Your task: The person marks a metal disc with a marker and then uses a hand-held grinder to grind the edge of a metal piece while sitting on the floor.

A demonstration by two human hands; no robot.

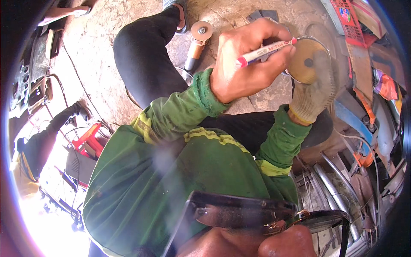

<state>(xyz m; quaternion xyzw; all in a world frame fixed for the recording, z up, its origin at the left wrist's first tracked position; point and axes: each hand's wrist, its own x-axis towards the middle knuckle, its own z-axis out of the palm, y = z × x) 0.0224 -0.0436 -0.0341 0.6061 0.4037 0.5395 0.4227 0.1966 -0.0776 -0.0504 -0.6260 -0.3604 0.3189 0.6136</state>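
Note:
My bare left hand (252, 60) is closed around a white marker pen (267, 52) with pink-red ends, gripped between thumb and fingers. Its fingertips are close to the left side of a round yellowish disc (300, 68) with a dark round centre and a shiny metal rim. On the disc's right side is my right hand (314, 92), in a pale knitted work glove, its blurred fingers lying over the disc's edge. The underside of the disc is hidden. An angle grinder (197, 49) with a brown cutting disc lies on the floor to the left of my left hand.
Dark flat pieces (263, 16) lie on the floor beyond my left hand. Metal tubes (332, 188) and scrap pile up at the right, below a red plastic crate (353, 34). Cables, a red object (89, 139) and another person's leg (64, 15) are at the left.

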